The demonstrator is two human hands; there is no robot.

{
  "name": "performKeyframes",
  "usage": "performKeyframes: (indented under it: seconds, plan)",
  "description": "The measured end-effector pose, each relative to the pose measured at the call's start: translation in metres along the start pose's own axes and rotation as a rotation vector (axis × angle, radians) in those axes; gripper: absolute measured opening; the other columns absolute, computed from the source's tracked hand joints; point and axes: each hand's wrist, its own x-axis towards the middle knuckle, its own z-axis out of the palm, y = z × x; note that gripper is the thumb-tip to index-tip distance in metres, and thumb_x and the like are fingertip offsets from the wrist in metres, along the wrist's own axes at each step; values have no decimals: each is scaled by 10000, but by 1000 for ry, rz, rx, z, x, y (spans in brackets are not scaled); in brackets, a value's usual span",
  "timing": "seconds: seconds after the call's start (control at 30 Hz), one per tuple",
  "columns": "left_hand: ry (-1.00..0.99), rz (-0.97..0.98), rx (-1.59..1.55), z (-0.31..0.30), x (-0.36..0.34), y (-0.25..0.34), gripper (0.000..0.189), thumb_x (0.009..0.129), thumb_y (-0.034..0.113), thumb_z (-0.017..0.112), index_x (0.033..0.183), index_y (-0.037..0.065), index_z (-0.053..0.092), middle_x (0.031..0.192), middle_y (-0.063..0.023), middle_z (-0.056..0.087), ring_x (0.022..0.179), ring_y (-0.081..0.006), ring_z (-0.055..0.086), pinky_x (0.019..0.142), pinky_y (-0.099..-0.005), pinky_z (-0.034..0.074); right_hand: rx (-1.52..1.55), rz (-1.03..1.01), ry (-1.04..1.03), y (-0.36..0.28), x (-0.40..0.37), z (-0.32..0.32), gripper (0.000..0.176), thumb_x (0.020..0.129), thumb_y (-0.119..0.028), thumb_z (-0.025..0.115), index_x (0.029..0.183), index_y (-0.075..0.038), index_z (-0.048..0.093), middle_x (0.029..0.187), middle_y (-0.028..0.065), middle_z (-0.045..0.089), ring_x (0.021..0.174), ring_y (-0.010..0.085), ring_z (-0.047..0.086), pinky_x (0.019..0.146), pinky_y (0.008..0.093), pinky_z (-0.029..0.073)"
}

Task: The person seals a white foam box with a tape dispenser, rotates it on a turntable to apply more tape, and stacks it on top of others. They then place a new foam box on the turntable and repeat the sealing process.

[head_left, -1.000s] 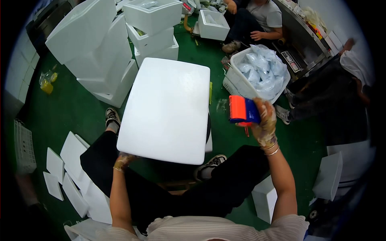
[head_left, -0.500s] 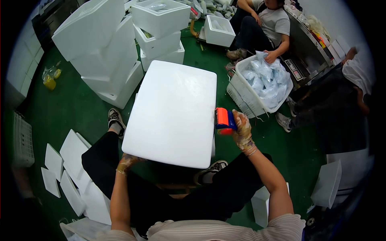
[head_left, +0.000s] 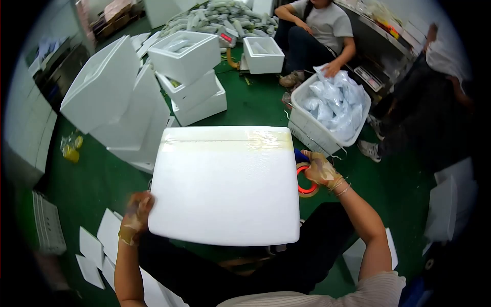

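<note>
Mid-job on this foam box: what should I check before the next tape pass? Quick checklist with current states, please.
1. Right hand grip on the dispenser: ok, fingers are wrapped on it at the right side of the box.
2. Left hand steadying the box: cannot tell, it is at the near left corner but blurred.
3. Tape strip along the far edge: ok, it runs right across, wrinkled towards the right.
4. Other edges taped: cannot tell, they are hidden from above.
5. Room on the right: probably not ok, the basket sits close beside the right hand.
</note>
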Motion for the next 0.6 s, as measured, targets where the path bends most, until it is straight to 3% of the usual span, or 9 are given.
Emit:
performKeyframes:
  seconds: [0.1, 0.17, 0.23, 0.3, 0.37, 0.43, 0.53, 0.6]
  plan:
    - [-347, -264, -266, -16, 38, -12, 353, 880, 257, 627, 1132, 24, 545, 1006, -101, 592, 1017, -270, 584, 940, -433, 474, 151, 113, 38, 36, 1, 30, 472, 727, -9, 488, 1190, 24, 576, 911, 288, 624, 828, 416, 628, 717, 421, 500]
    - [-190, -18, -658, -42, 84, 4, 270, 914, 177, 582, 1126, 24, 514, 988, -103, 610, 966, -260, 599, 880, -411, 498, 92, 71, 74, 10, -4, 20, 429, 697, 10, 480, 1106, 39, 606, 882, 298, 601, 804, 441, 596, 695, 443, 493]
    - [-116, 413, -731, -44, 173, 5, 263, 939, 108, 535, 1183, 23, 484, 992, -120, 627, 983, -242, 609, 812, -378, 513, 136, -122, 349, 19, -8, 37, 324, 697, 1, 481, 994, 41, 605, 827, 279, 599, 781, 441, 588, 687, 451, 485]
    - [-59, 444, -607, -34, 245, 68, 290, 950, 100, 527, 1226, 24, 480, 989, -125, 635, 1003, -210, 606, 783, -327, 507, 184, -33, 299, 14, -10, 24, 270, 697, -2, 487, 947, 36, 582, 802, 267, 596, 772, 440, 585, 683, 452, 483]
    - [-468, 489, -330, -23, 317, 150, 317, 938, 125, 568, 1236, 48, 495, 1141, -140, 601, 1035, -229, 607, 863, -340, 498, 225, 51, 235, 14, -14, 22, 216, 698, -5, 493, 900, 31, 559, 778, 255, 592, 763, 438, 582, 679, 452, 481]
    - [-754, 310, -615, 36, 373, 151, 344, 942, 174, 575, 1243, 26, 495, 1155, -137, 600, 1051, -228, 602, 899, -342, 485, 242, 56, 171, 23, -15, 26, 293, 695, 42, 509, 977, 14, 582, 829, 239, 611, 802, 409, 602, 719, 411, 494]
    - [-1008, 280, -591, 99, 388, 188, 441, 917, 226, 612, 1272, 1, 480, 1159, -147, 614, 1111, -195, 563, 955, -286, 424, 317, 126, 148, 19, -26, 29, 336, 701, 31, 538, 1036, 13, 547, 850, 243, 609, 797, 412, 600, 698, 408, 495]
    - [-1318, 176, -366, 129, 390, 197, 546, 885, 275, 659, 1309, 0, 451, 1267, -168, 548, 1177, -249, 528, 997, -346, 404, 342, 113, 159, 20, -30, 34, 384, 691, 24, 566, 1070, 13, 511, 858, 242, 605, 794, 406, 606, 686, 404, 495]
